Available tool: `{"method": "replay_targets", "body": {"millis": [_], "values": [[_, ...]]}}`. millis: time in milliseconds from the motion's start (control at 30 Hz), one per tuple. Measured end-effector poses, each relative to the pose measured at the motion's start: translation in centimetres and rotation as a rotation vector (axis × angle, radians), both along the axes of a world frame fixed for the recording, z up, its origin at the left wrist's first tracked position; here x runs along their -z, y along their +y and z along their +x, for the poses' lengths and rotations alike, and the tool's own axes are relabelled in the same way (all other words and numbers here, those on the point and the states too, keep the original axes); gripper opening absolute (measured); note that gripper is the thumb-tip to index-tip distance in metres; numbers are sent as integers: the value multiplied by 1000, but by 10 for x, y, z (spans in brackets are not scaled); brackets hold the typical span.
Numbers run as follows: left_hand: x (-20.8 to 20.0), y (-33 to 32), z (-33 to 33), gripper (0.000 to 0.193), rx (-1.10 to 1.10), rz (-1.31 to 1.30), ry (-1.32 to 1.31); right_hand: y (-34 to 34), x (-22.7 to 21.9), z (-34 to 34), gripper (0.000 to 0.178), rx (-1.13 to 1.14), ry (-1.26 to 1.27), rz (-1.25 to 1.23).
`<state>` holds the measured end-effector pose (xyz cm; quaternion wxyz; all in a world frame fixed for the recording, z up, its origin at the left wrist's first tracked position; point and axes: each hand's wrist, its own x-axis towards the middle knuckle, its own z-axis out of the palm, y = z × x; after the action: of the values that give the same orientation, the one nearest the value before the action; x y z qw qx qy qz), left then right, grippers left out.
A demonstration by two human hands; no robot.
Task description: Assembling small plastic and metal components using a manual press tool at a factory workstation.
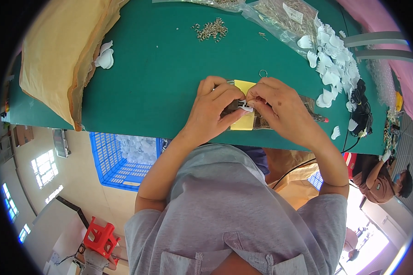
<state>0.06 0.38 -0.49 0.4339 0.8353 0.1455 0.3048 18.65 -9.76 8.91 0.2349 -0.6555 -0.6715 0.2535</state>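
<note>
A small white part with a dark bit on it is pinched between my two hands. My left hand closes thumb and fingers on it from the left. From the right, my right hand has its fingertips pressed together at the same part; whether they also hold something smaller is hidden. Both hands are over a yellow strip on a brown block at the table's near edge. Just beyond the hands lies a metal ring. A red-tipped thin tool sticks out right of the block.
White toothed plastic pieces are heaped at the right, beside a black cable bundle. Small metal clips lie farther back near clear plastic bags. A paper sack stands left; a blue crate is below the table edge.
</note>
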Motion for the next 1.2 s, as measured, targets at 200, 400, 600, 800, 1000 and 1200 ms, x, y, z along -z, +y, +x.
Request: {"method": "replay_targets", "body": {"millis": [200,400,600,800,1000,1200], "values": [[-1,0,0,35,0,16,-7,1,-2,0,9,-15,-16,-62],[0,1,0,33,-11,12,8,-4,1,-8,7,37,-50,-24],[-6,1,0,36,-10,24,8,-22,32,-31,14,279,-42,352],[-4,1,0,35,-23,37,0,-23,37,-36,17,339,-47,432],[-3,0,2,35,5,1,-2,-15,18,-26,17,471,291,75],[-5,5,1,28,20,-63,45,-46,15,4,17,715,91,362]]}}
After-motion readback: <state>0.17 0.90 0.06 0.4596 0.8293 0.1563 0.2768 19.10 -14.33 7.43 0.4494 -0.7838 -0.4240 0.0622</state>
